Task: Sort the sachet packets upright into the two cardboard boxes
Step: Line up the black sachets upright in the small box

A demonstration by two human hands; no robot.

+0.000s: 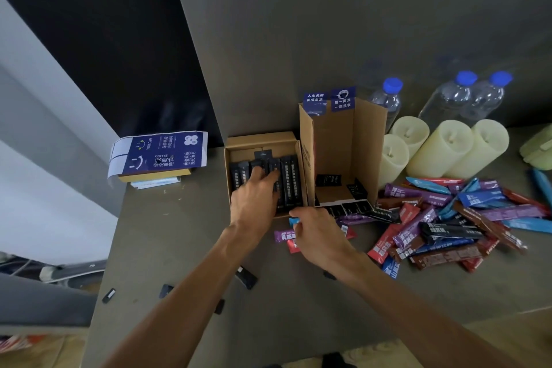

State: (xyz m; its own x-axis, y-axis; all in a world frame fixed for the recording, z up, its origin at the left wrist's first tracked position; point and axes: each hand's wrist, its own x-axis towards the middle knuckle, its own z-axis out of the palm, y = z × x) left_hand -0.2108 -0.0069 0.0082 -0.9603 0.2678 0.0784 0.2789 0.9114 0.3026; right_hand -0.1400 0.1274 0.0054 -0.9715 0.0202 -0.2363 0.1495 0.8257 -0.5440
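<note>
The left hand (254,197) reaches into the low box (260,137) on the table (179,248). Its fingers stretch out over the black packets (288,185) that stand in a row inside the box. The fingers touch the tops of the packets, but I cannot tell if they pinch one.

The right hand (316,236) is just in front of the low box, close to the left hand. Its fingers are curled, and they hold the end of a light blue packet (294,221). A purple packet (283,236) and a red packet (294,246) lie flat under this hand.

The tall box (352,143) stands right beside the low box, touching it, with its flaps up. Only a few small black pieces lie at its bottom.

A big pile of packets (448,218) in red, blue, purple, brown and black lies on the table to the right of the right hand. Behind the pile are pale candles (442,146) and water bottles (448,98) with blue caps. A blue card (161,152) lies far to the left, and small black bits (246,276) lie between the arms
</note>
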